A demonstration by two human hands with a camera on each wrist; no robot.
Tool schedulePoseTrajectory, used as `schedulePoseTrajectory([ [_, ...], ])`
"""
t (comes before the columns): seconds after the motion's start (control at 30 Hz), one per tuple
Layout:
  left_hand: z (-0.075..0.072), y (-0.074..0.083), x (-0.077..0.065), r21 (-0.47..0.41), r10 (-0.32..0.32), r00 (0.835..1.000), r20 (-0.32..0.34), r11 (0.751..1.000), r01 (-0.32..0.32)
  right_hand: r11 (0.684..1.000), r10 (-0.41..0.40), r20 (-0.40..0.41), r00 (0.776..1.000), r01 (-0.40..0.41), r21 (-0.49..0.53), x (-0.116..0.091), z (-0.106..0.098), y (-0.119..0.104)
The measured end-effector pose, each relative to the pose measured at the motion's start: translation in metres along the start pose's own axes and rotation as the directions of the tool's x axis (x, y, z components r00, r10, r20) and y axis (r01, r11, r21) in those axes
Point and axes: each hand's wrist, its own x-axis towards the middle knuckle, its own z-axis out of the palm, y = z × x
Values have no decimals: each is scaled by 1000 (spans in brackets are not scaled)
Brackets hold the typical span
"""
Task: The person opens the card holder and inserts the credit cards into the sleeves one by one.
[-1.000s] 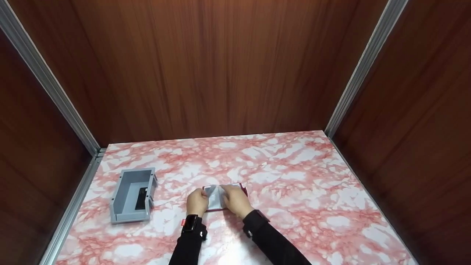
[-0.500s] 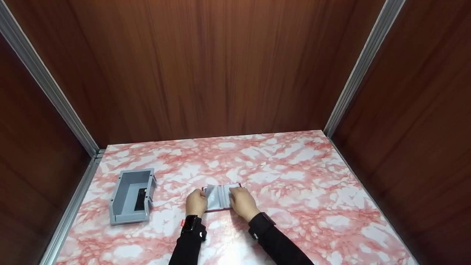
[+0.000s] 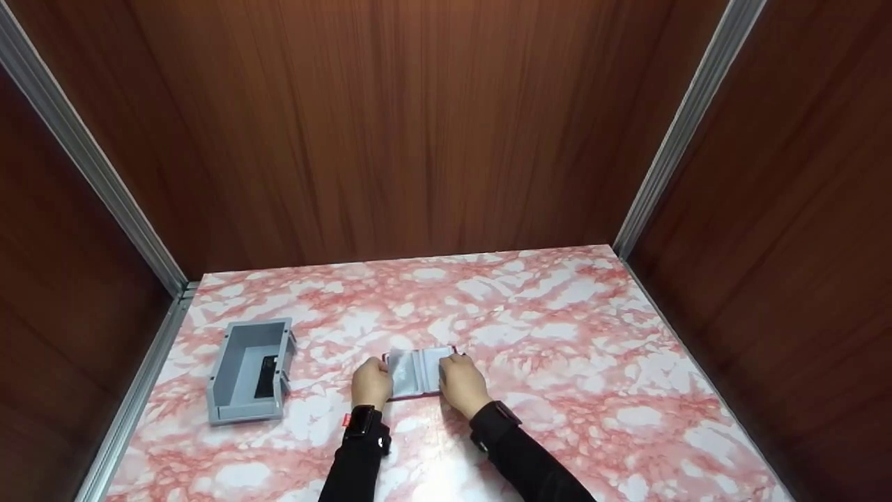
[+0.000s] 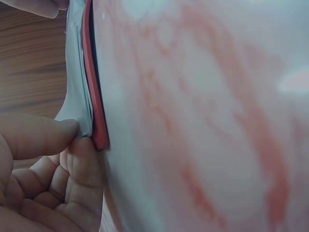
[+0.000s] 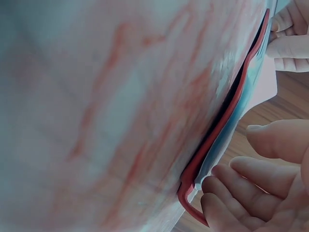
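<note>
A small red-covered card holder lies spread on the table, its clear, whitish plastic pages facing up. At its left edge my left hand pinches the pages; the left wrist view shows the thumb and forefinger meeting on their corner, beside the red cover. My right hand rests at the opposite edge. In the right wrist view its loosely bent fingers are right at the cover's end, with the thumb held apart from them. The palm sides are hidden in the head view.
A grey plastic bin stands to the left with a flat black object inside. Wood-grain panels rise behind and at both sides of the red-and-white marbled table. Metal posts mark the back corners.
My right hand has moved from the middle of the pages rightward to the right edge, leaving the pages spread flatter. My left hand has stayed at the left edge.
</note>
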Motion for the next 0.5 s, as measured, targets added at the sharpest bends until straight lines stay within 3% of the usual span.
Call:
schedulePoseTrajectory([
  [0.5,-1,1,1,14,-47,998,38,999,46,1000,5,18,1000,-4,-27,2,2,0],
])
